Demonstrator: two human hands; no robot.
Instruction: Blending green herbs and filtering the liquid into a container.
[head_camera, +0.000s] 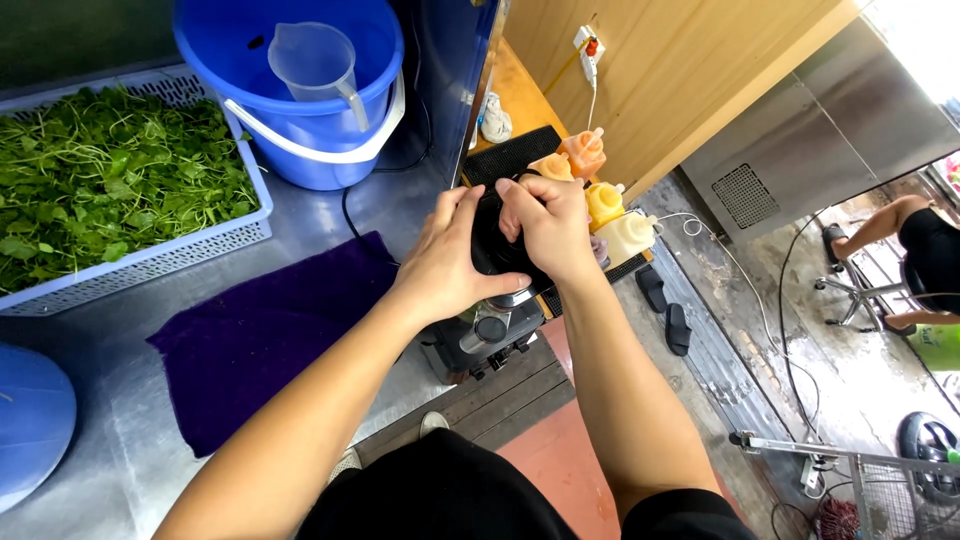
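**Both hands on the black lid**

Head view: Left hand (455, 262) wraps around the side of a black lid (492, 248), fingers curled tight. Right hand (548, 222) sits on top of it, fingers bent and pressing down. So both hands are grasping the lid. It sits on a blender (490, 335) at the edge of the tabletop (310, 225), right in front of the person.

To do this well, one hand should keep the jug from turning while the other pushes straight down. Even pressure all round helps the lid seal. I think a tilt would leave a gap.

The lid looks dull and rubbery. The blender base is hard, dark and shiny, with round knobs. The tabletop is smooth grey metal. A soft purple cloth (265, 335) lies flat beside the blender. A holey plastic basket (150, 255) holds leafy greens (100, 170). A round blue bucket (290, 90) holds a clear jug (315, 62). Squeezy bottles (600, 200) stand behind the hands.
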